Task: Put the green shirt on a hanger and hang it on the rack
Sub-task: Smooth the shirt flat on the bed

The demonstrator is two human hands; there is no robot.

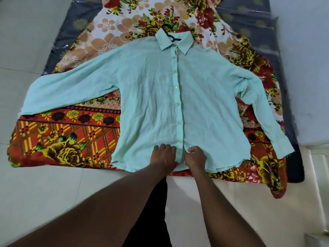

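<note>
Green shirt is lying flat on a floral sheet, buttoned, sleeves spread, collar far. A dark hanger hook peeks out at the collar. Left hand and right hand both pinch the near hem by the placket.

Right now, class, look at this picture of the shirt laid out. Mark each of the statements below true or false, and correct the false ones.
1. The green shirt lies front up with both sleeves spread out. True.
2. Both hands are at the collar. False: the left hand and right hand are at the bottom hem, beside the button placket.
3. The shirt lies on a floral cloth. True.
4. The shirt hangs on a rack. False: it lies flat, and no rack is in view.
5. A dark hook shows at the collar. True.
</note>
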